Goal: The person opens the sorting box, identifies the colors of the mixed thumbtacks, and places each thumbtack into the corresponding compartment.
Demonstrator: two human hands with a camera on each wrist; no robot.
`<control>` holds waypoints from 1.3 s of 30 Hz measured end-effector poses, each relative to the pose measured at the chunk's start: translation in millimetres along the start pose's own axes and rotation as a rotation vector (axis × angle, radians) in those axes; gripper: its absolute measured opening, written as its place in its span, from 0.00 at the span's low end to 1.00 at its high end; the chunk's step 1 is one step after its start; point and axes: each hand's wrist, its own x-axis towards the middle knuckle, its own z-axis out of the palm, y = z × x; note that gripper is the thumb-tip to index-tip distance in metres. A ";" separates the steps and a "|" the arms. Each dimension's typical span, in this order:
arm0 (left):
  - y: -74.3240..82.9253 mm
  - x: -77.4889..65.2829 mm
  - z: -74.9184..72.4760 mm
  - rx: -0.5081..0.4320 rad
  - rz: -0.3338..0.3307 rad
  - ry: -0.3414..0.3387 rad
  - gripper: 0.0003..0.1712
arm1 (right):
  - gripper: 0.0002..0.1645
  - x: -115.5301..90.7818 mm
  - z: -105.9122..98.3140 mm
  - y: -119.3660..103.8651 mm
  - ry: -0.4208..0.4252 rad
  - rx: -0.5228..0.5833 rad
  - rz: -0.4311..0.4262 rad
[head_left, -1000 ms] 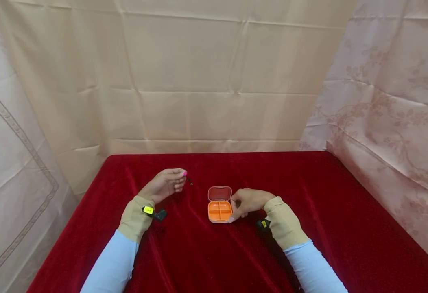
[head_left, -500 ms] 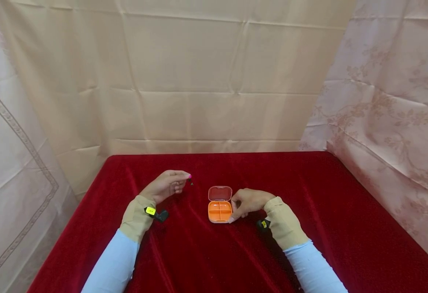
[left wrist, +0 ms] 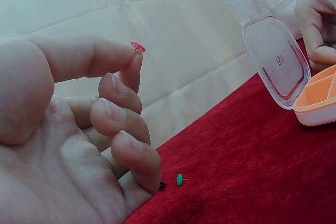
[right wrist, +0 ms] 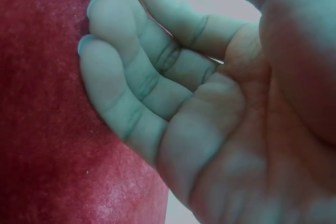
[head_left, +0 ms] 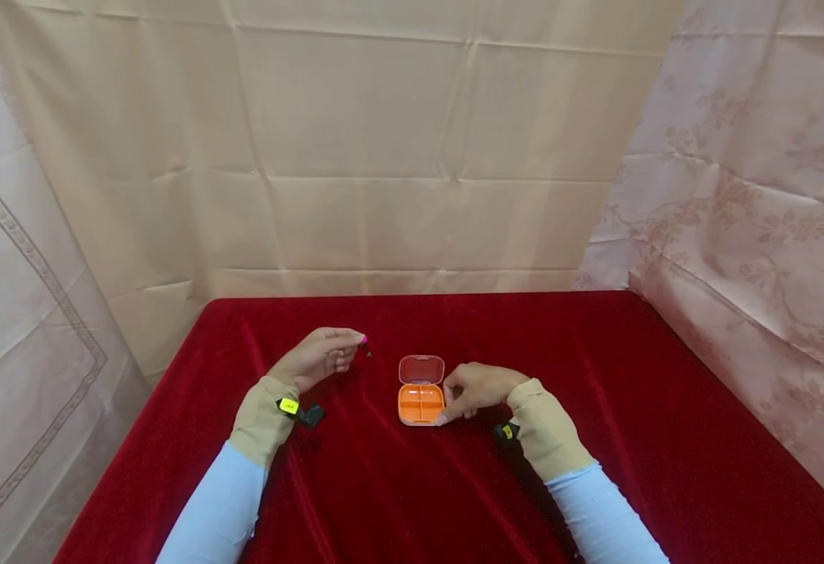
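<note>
My left hand (head_left: 322, 356) pinches a pink thumbtack (left wrist: 138, 46) between thumb and index finger, raised above the cloth, while the other fingers curl loosely. Below that hand a green thumbtack (left wrist: 180, 180) lies on the cloth with its pin sideways. A small black piece (left wrist: 162, 185) shows beside it, partly hidden by the fingers. To the right stands an orange pill box (head_left: 421, 405), its clear lid (head_left: 421, 369) tilted back and its four-way divided compartments bare. My right hand (head_left: 482, 388) grips the box's right side with thumb and fingers; in its own wrist view the other fingers are bent over the cloth.
Dark red velvet cloth (head_left: 384, 493) covers the table, with soft folds in it. Behind its far edge hangs a beige curtain (head_left: 355, 157), and a patterned pale curtain (head_left: 750, 196) runs along the right side.
My left hand has shifted slightly right with the pink thumbtack, then stayed almost still. The pill box has slid a little left and away under my right hand's grip.
</note>
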 end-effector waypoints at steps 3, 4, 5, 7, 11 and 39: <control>0.3 0.0 -0.2 -0.002 -0.004 0.001 0.13 | 0.17 -1.1 -0.6 0.0 0.006 0.021 0.004; 0.4 0.0 -0.3 -0.003 -0.004 0.001 0.13 | 0.17 -1.4 -0.8 0.2 0.011 0.029 0.004; 0.3 0.2 -0.4 -0.003 -0.004 0.000 0.13 | 0.17 -1.8 -1.1 0.0 0.015 0.042 0.006; 0.3 0.3 -0.5 -0.005 -0.006 0.002 0.13 | 0.17 -2.6 -1.5 -0.5 0.022 0.074 0.017; 0.0 0.9 -1.5 -0.004 -0.003 -0.002 0.14 | 0.17 -2.9 -2.2 -1.5 0.075 0.138 0.060; 1.8 -1.9 -0.9 -0.018 -0.007 0.004 0.14 | 0.20 1.5 -3.5 9.9 0.222 0.192 0.105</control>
